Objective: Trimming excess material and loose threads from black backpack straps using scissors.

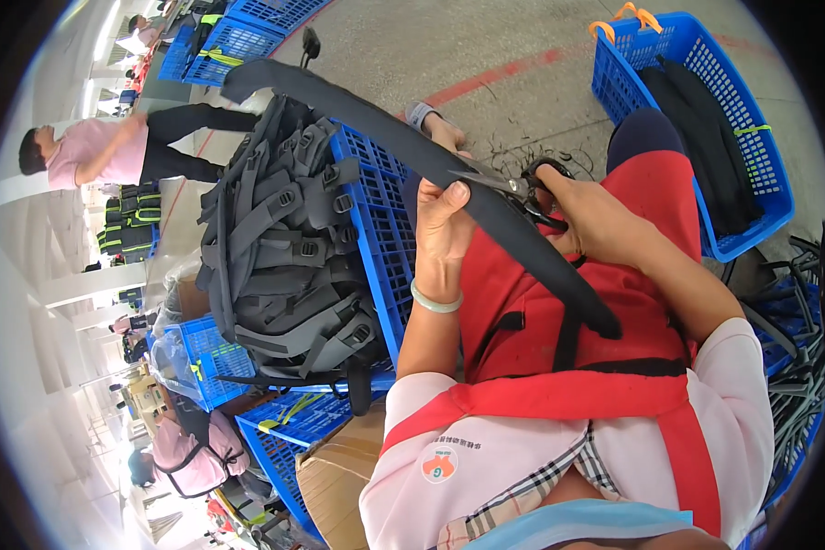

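While I sit with my red apron (559, 302) over my lap, the biggest thing at my left is a blue plastic crate (376, 229) filled with a heap of grey backpacks (284, 247), their straps and buckles hanging over one another. At my right, on the concrete floor (486, 46), stands another blue basket (706, 101) with orange handles, and dark fabric pieces lie inside it. More blue crates are farther back at the upper left, near a person in a pink shirt (92, 151) who is bending.

Across the middle goes a long dark padded strap (412, 147), from the upper left, over the crate of backpacks, down to my lap, where its lower end rests on the apron. My left hand (445, 225) holds this strap about its middle; the fingers are closed around it, with the thumb on top. On this wrist I wear a pale green bangle (435, 301).

My right hand (596, 220) is just beside it, with its fingers through the black handles of small scissors (522, 191), gripping them. The blades point to the left and touch the edge of the strap close to my left thumb. Small thread cuttings lie on the floor beyond my hands.
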